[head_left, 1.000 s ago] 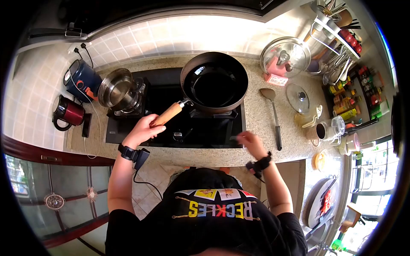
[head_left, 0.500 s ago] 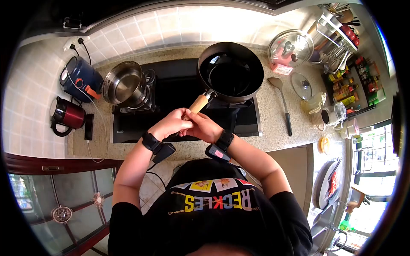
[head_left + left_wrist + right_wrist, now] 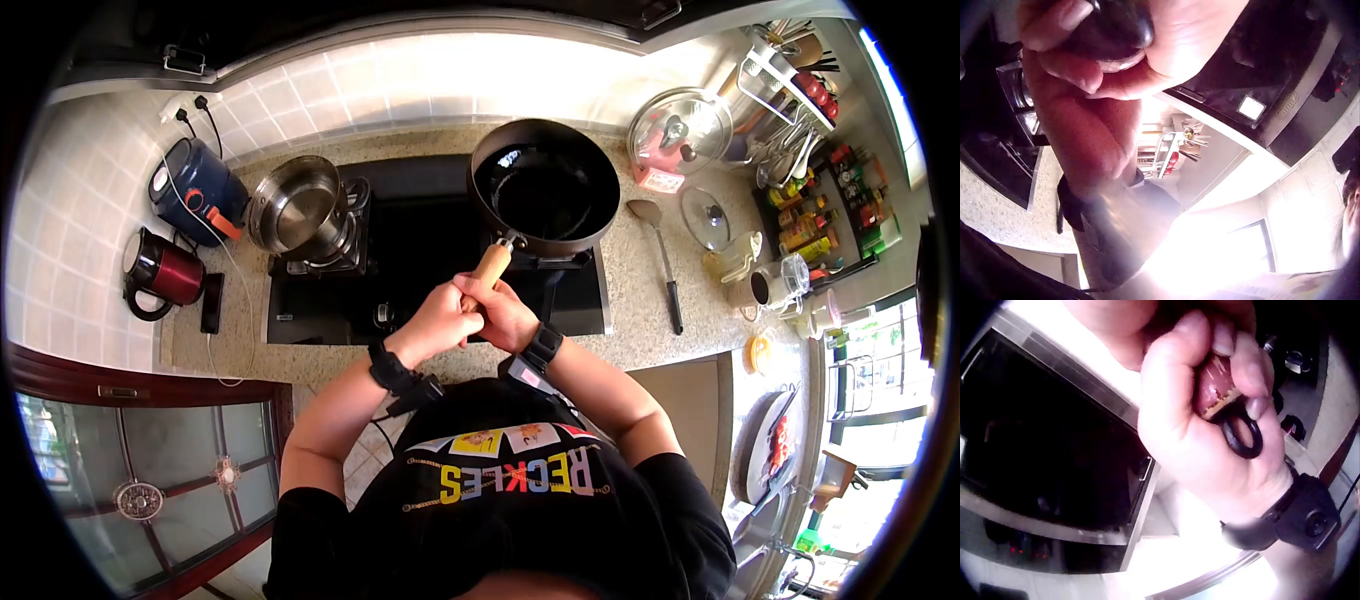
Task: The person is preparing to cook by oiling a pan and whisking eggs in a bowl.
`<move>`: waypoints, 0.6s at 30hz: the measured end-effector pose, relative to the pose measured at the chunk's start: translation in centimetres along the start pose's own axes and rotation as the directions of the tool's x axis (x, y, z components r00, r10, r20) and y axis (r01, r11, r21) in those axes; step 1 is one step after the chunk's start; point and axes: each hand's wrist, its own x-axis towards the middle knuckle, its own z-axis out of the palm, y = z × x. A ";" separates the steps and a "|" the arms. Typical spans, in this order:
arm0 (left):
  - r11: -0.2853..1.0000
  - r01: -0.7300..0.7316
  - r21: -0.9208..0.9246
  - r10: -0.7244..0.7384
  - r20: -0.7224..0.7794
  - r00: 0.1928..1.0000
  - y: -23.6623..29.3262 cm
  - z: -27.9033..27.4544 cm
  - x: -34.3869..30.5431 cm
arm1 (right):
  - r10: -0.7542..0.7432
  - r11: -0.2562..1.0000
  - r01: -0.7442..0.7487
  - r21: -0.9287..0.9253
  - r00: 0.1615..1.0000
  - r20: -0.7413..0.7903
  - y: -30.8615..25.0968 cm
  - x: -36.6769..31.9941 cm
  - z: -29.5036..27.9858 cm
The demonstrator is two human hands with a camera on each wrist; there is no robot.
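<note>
Both hands on one thing: the wooden handle (image 3: 492,263) of the black pan (image 3: 545,190). L hand (image 3: 438,322) wraps the near end of the handle, fingers curled tight, no gap. R hand (image 3: 508,314) clamps on from the other side, thumb up along the wood. The 2 hands touch each other, knuckles together. Only the upper bit of the handle shows past the fists.

R wrist view: fingers (image 3: 1169,381) closed round the handle end, black hanging ring (image 3: 1242,434) sticking out under the fist; can't tell for sure whose hand that is. L wrist view: fingers curled on a dark rounded end, v. blurred.

Pan is over the R burner of the black hob (image 3: 420,240), handle pointing back toward the person; can't tell if it's resting or lifted. Pan inside dark, shiny. Steel pot (image 3: 298,205) on the L burner, well apart from the hands. Spatula (image 3: 664,262) lies on the counter (image 3: 630,300) just R of the hob.
</note>
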 end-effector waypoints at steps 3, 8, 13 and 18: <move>0.999 -0.016 0.028 0.016 -0.007 1.000 0.0 0.8 -0.9 | 0.020 0.999 -0.016 -0.041 0.995 0.094 -0.1 -0.8 -0.5; 0.958 -0.231 0.169 0.249 -0.098 0.964 -2.3 1.5 -3.6 | 0.046 0.998 -0.038 -0.058 0.989 0.140 1.8 -1.6 -0.8; 0.976 -0.212 -0.049 0.204 -0.125 0.971 -4.8 2.0 -4.9 | 0.086 0.983 -0.059 -0.176 0.985 0.148 1.7 -2.0 0.2; 0.959 -0.177 -0.220 0.147 -0.144 0.979 -1.9 1.9 -3.2 | 0.018 0.933 0.049 -0.357 0.983 0.181 -1.3 -0.8 0.7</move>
